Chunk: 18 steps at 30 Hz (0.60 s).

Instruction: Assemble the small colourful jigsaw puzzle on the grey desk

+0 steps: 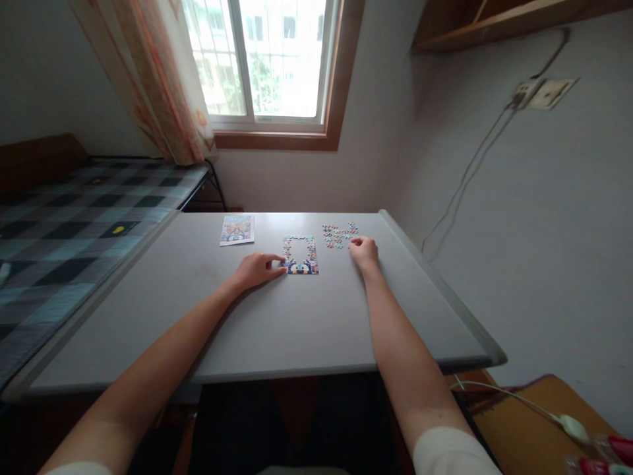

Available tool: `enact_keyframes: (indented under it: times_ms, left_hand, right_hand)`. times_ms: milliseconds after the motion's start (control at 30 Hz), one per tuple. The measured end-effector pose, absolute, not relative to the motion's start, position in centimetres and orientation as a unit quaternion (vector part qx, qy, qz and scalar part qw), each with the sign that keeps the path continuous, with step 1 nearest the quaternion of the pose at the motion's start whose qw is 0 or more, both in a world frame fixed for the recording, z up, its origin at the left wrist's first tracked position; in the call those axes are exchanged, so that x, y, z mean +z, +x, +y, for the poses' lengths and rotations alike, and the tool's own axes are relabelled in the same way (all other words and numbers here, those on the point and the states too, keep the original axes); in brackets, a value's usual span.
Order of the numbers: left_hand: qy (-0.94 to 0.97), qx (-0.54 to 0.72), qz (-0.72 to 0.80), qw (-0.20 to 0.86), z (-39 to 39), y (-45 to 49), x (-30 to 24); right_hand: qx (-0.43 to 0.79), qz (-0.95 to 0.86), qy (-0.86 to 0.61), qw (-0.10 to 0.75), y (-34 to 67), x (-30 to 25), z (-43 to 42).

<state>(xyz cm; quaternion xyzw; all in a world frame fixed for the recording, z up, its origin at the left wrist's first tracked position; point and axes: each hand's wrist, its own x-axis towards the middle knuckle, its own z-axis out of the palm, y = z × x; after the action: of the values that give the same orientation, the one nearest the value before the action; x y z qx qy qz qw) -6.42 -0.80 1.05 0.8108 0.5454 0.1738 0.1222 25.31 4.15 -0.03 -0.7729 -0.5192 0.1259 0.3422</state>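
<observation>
A partly assembled jigsaw puzzle (301,268) lies flat on the grey table. Its border and bottom rows are joined around a bare rectangle in the middle. My left hand (257,269) rests at the puzzle's left edge, thumb and forefinger apart, their tips touching that edge. To the right, several loose puzzle pieces (339,235) are spread out. My right hand (364,253) is beside their right end with its fingertips pinched together; what is between them, if anything, is too small to make out. A printed picture sheet (237,230) lies at the back left of the puzzle.
The table (287,330) has raised side rims. A bed with a checked cover (99,244) adjoins its left side. Behind are a window (277,59) and a curtain (163,79). A cable (457,188) hangs on the right wall. A wooden stool (539,422) stands lower right.
</observation>
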Motion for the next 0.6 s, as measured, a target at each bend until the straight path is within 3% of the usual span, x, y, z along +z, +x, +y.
enact_keyframes:
  times_ms: [600]
  left_hand:
    - [0.811,0.181,0.544,0.121,-0.63,-6.43,0.73]
  right_hand:
    - [0.127,-0.514,-0.807,0.263,24.61,0.34,3.91]
